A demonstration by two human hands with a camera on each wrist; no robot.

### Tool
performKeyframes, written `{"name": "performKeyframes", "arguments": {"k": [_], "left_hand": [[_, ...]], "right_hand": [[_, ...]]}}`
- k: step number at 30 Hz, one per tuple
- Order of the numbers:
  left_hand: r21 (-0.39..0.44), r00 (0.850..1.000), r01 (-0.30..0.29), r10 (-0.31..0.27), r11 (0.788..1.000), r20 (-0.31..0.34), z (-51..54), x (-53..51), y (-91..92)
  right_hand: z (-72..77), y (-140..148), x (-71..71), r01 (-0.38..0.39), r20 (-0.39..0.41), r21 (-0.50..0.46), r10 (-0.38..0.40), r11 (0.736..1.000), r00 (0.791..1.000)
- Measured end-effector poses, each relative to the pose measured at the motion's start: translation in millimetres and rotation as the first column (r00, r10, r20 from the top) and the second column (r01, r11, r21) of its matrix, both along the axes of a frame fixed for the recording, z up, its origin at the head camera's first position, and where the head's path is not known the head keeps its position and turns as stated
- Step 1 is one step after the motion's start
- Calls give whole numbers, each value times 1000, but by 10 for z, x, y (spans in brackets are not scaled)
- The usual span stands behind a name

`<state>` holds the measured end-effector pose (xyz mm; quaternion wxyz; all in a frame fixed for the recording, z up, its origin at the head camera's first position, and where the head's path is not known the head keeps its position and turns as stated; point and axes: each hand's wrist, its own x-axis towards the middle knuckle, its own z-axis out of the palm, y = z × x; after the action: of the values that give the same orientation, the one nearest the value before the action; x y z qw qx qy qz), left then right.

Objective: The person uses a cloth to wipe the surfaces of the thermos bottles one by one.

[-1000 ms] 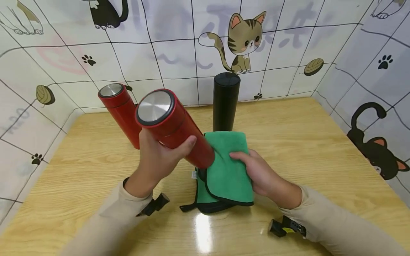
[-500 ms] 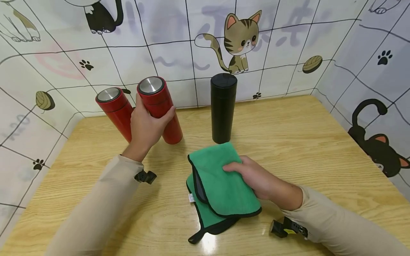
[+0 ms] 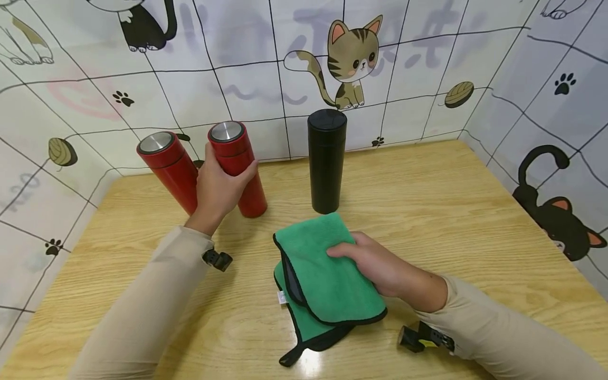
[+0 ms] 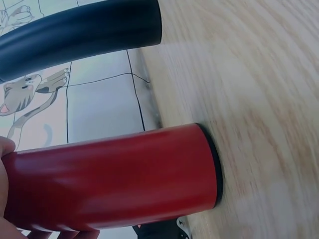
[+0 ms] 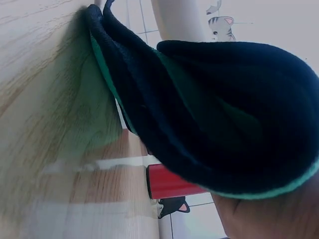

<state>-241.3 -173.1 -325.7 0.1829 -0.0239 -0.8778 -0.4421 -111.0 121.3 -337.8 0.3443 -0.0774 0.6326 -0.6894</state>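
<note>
My left hand (image 3: 218, 184) grips a red thermos bottle (image 3: 253, 195) with a brushed silver lid top, thumb on its right side. Its dark base meets the wooden table in the left wrist view. Just left of that hand is a second red thermos bottle (image 3: 171, 171) of the same look, its lower end hidden behind the hand and wrist. A folded green cloth (image 3: 328, 279) with black edging and a dark inner side is in my right hand (image 3: 380, 264), thumb on top, other fingers hidden. Part of the cloth hangs down to the tabletop with a black loop and white tag.
A black thermos bottle (image 3: 326, 169) stands behind the cloth, towards the back of the wooden table (image 3: 451, 211). White sheeting (image 3: 256, 79) with cat drawings and grid lines rises along the back and both sides.
My left hand has carried the red bottle away from the cloth, back and left, down onto the table beside the other red one. The cloth has come slightly nearer, its lower layer hanging looser.
</note>
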Motion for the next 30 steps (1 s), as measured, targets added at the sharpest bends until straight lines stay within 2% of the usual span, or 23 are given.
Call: {"name": "performKeyframes", "arguments": {"k": [8,11,14,16,18,19,20,21,23,24,25,26,27,28,30], "left_hand": [[19,999,-20,19,1000,47,-18,24,-42],[41,999,-16,14,999,41,-28,52,-33],[48,1000,-26,26,999,-13,-37,112,-5],[38,995,-35,39,999,-96,-44,170,18],[22,978,-42,46,999,-205,-54,247,47],[7,959,-38,38,999,-282,-58,288,65],[-6,929,-24,20,1000,-371,-64,324,90],[-22,889,-5,-6,1000,-458,-65,362,123],[-73,793,56,-89,996,-603,-56,427,217],[-111,747,93,-143,989,-650,-50,453,278],[-150,709,136,-203,979,-675,-39,472,341],[-184,695,180,-258,966,-671,-29,485,408],[-209,698,230,-311,951,-645,-19,488,477],[-221,716,278,-355,935,-601,-9,481,543],[-199,785,346,-399,917,-475,-1,437,658]], "right_hand": [[43,32,-21,-15,10,-3,15,1000,1000],[76,70,-27,-17,19,3,17,1000,1000],[94,129,-26,-13,22,19,12,1000,1000],[97,172,-25,-6,19,35,5,999,1000],[96,213,-28,-5,15,45,5,999,1000],[95,234,-30,-10,11,47,10,999,1000],[95,255,-33,-21,5,45,21,999,1000],[96,276,-37,-35,1,41,35,999,999],[102,320,-43,-71,-7,27,71,997,997],[106,343,-43,-90,-13,23,90,996,996],[114,363,-43,-111,-19,20,111,994,994],[123,380,-42,-127,-22,19,127,992,992],[130,395,-40,-141,-25,21,142,990,990],[136,409,-40,-154,-30,28,155,988,988],[142,422,-45,-177,-37,48,179,983,983]]}}
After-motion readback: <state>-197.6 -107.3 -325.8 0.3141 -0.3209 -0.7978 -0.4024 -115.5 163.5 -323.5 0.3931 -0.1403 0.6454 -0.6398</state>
